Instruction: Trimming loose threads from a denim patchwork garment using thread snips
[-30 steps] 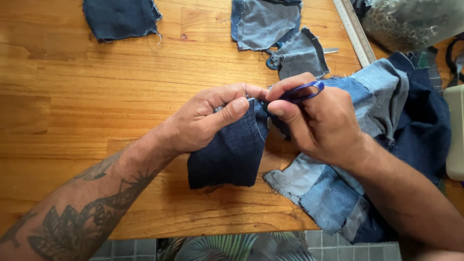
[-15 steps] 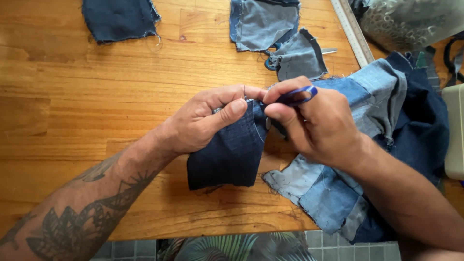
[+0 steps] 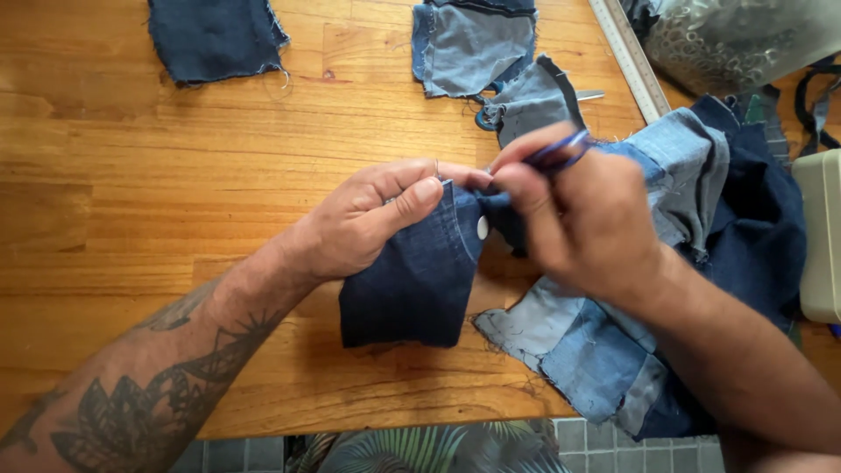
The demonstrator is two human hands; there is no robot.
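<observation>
My left hand (image 3: 368, 219) pinches the top edge of a dark blue denim piece (image 3: 412, 280) that has a small white button near its edge; the cloth hangs down onto the wooden table (image 3: 131, 201). My right hand (image 3: 578, 219) grips a small blue-handled tool (image 3: 561, 151), which looks like a seam ripper or small scissors, with its working end at the same top edge of the denim. The tip itself is hidden behind my fingers. Both hands meet at the cloth's upper corner.
A patchwork of light and dark denim (image 3: 613, 342) lies under my right arm. A dark denim square (image 3: 215, 35) and grey-blue pieces (image 3: 477, 48) lie at the far side. A metal ruler (image 3: 626, 57), a clear bag (image 3: 736, 39) and a pale box (image 3: 823, 236) are on the right.
My hands have stayed at the denim's top edge with only slight finger motion. A white button on the dark piece now shows.
</observation>
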